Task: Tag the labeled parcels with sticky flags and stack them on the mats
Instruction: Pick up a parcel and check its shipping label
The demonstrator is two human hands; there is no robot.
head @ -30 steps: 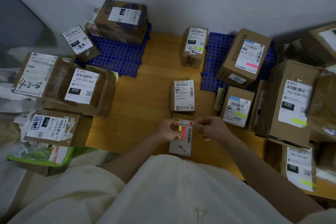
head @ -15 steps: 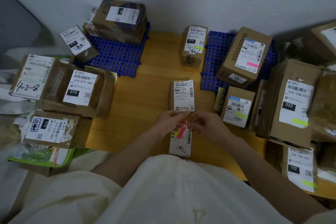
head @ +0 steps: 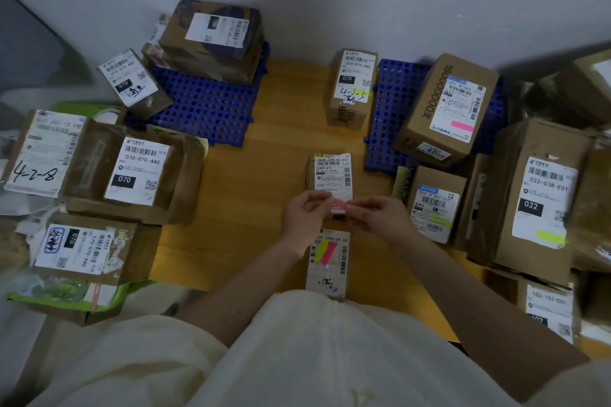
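**Flag over the near edge of the small parcel**

Now you hold a pink flag point(head: 340, 205) between both hands, just over the near end of the small parcel point(head: 329, 175), which is the landmark for everything below. Your left hand point(head: 305, 215) pinches the flag's left end with curled fingers; your right hand point(head: 377, 216) pinches its right end the same way. So the flag's long axis runs left to right, across the parcel's length, which runs away from you.

The parcel lies straight ahead of both hands, neither plainly nearer. By my reading, the coming move is a short press down onto the lower part of its label.

Nearer you than the parcel, just below your wrists, lies the flag pad parcel point(head: 327, 263), with yellow and pink strips on top. To the parcel's right a blue mat point(head: 385, 129) carries a big box point(head: 446, 109); beyond that mat's left edge stands a tall box point(head: 352, 86). Far left of the parcel sits a second mat point(head: 205, 109), partly bare. Bare wooden table point(head: 258, 182) lies left of the parcel, giving room to carry it that way.
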